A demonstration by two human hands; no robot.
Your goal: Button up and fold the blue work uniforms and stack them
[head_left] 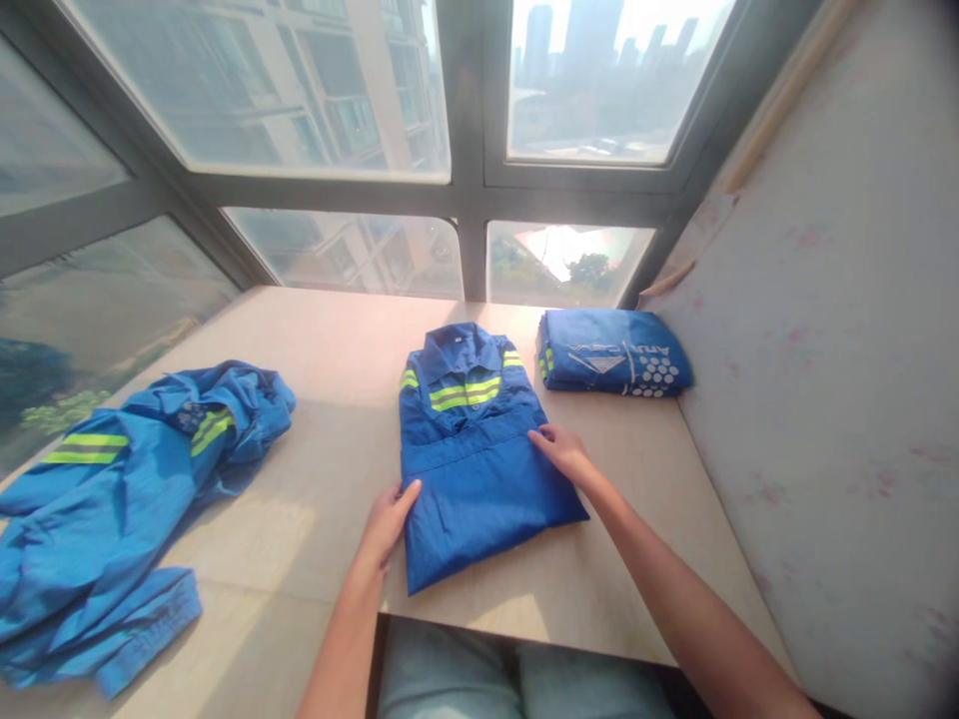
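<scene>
Folded blue shirt [479, 479] lies flat on the counter [330, 350], collar away. Left hand [388, 521] presses its left edge, right hand [563, 451] rests on its right edge, each grip loose and flat, clamping nothing. Second folded bundle [610, 364] sits just right of its collar; crumpled pile [112, 499] well left.

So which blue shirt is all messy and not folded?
The shirt on the left, lying crumpled on the table. The middle shirt is folded flat, and the shirt by the wall is a neat packet.
</scene>
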